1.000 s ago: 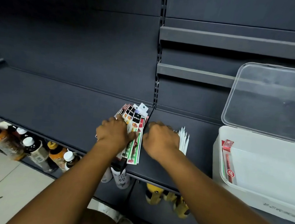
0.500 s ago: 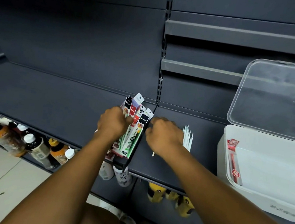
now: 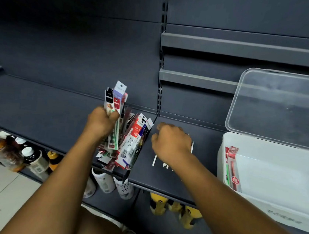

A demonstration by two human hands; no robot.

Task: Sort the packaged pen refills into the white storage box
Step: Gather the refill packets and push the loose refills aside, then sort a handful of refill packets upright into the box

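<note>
We find the left hand (image 3: pixel 101 120) clenching refill packets (image 3: pixel 117 101) at centre; the right hand (image 3: pixel 171 143) is curled, its grip unclear. We advise squaring the bundle before moving it to the white storage box (image 3: pixel 255 204), lower right.

Refill packs (image 3: pixel 115 101): bunch of slim colourful hang-tab sleeves, red/black/white/green print, gripped in left hand (image 3: pixel 101 122), upright, tabs fanned above fist.
Loose packs (image 3: pixel 131 145): 2nd cluster just right of fist, tilted, lower ends at front edge of shelf (image 3: pixel 35 107); can't tell if held.
White refills (image 3: pixel 154 160): thin white sticks flat on shelf, mostly covered by right hand (image 3: pixel 171 143); grip hidden.
Storage box (image 3: pixel 255 203): white, right end of shelf, clear lid (image 3: pixel 285 108) open, standing up.
Red pack (image 3: pixel 233 170): 1 inside box, leaning on left wall, green-edged pack beside it.
</note>
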